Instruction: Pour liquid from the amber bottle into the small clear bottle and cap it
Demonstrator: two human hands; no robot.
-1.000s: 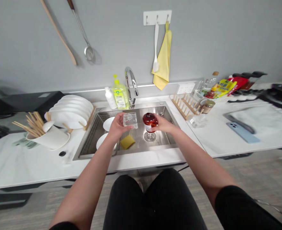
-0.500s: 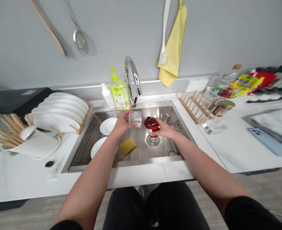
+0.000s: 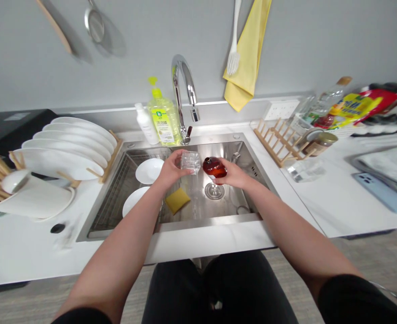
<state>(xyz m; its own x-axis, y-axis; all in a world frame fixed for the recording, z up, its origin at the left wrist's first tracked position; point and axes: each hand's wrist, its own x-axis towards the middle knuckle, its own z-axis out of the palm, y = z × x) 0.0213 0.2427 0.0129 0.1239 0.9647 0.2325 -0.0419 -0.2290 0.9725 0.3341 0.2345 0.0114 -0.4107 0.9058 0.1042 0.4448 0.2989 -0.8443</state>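
Note:
Over the sink (image 3: pixel 201 223), my left hand (image 3: pixel 171 172) is closed around a small clear square glass (image 3: pixel 190 162). To its right, my right hand (image 3: pixel 232 173) grips a reddish-brown bottle (image 3: pixel 214 167) with a dark open mouth and a pale label. The bottle leans toward the glass, its mouth close to the rim but with a gap between them. No stream of liquid shows. Below them lie a yellow sponge cloth (image 3: pixel 177 200) and the metal drain (image 3: pixel 214 191) on the sink floor.
White plates (image 3: pixel 150 171) rest in the wire basket at the sink's left. The faucet (image 3: pixel 184 96), a dish soap bottle (image 3: pixel 164 121) and a white bottle (image 3: pixel 146 124) stand behind. Wooden racks flank the sink; a phone (image 3: pixel 383 192) lies on the right counter.
The bottle has gone from nearly upright to tilted left, toward the glass. The glass has tipped slightly. My view has shifted a little, moving the background up.

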